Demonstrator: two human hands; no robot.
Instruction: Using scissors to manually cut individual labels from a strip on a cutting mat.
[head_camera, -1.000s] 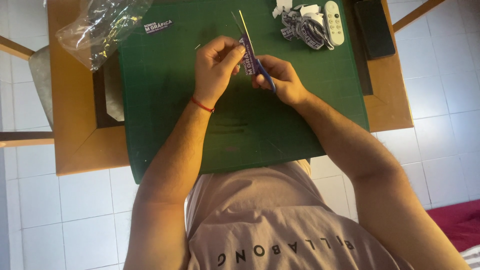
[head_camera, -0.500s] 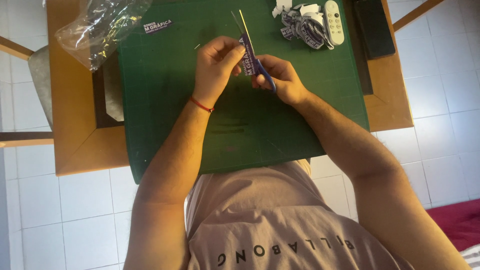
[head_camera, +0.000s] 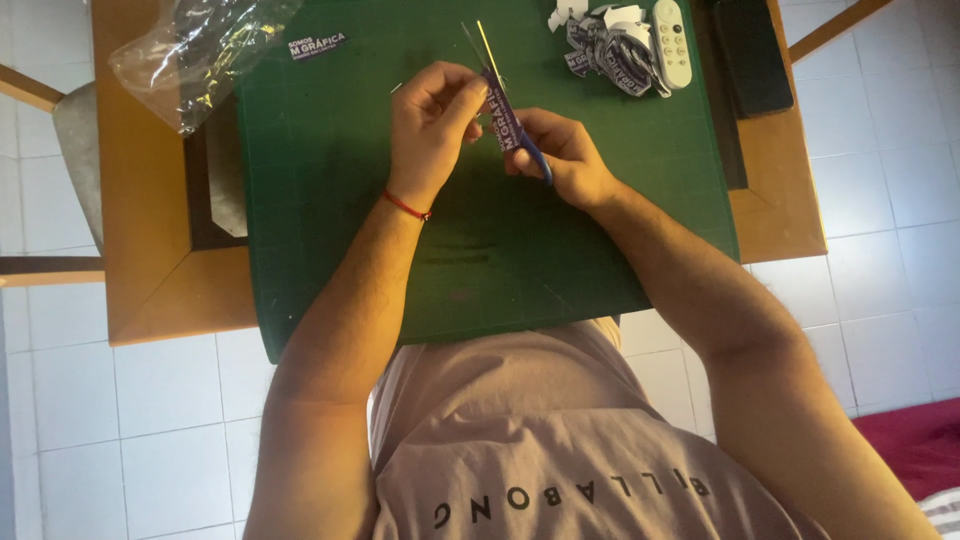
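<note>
Small purple printed sticker (head_camera: 508, 128), pinched by the fingertips of the left hand (head_camera: 432, 125) and raised just above the green cutting mat (head_camera: 330, 200). Scissors (head_camera: 500, 85) with blue handles, gripped in the right hand (head_camera: 562, 158); blades open in a narrow V, pointing away from the body, with the sticker's edge between them. Left hand closed on the sticker; right hand clamped around the scissor handles. Both hands nearly touching over the far middle of the mat. Thin red cord (head_camera: 408, 206) around the left wrist.

Beyond the right hand, to its outer side: loose heap of cut printed pieces (head_camera: 608, 45) in the same purple and white, touching a white remote control (head_camera: 669, 40). Further out on that side, a flat black device (head_camera: 748, 50) lying on the wooden desk (head_camera: 150, 290). Beyond the left hand, toward the mat's far corner: one dark printed strip (head_camera: 316, 45) lying flat by itself. Past that, a crumpled clear plastic bag (head_camera: 195, 50), partly on the mat and partly on the desk.

Judged progress: several pieces already trimmed and heaped, one piece under the blades with its cut not finished, one strip apparently untouched. Contents of the bag unclear through the folds, so the remaining amount cannot be told.
</note>
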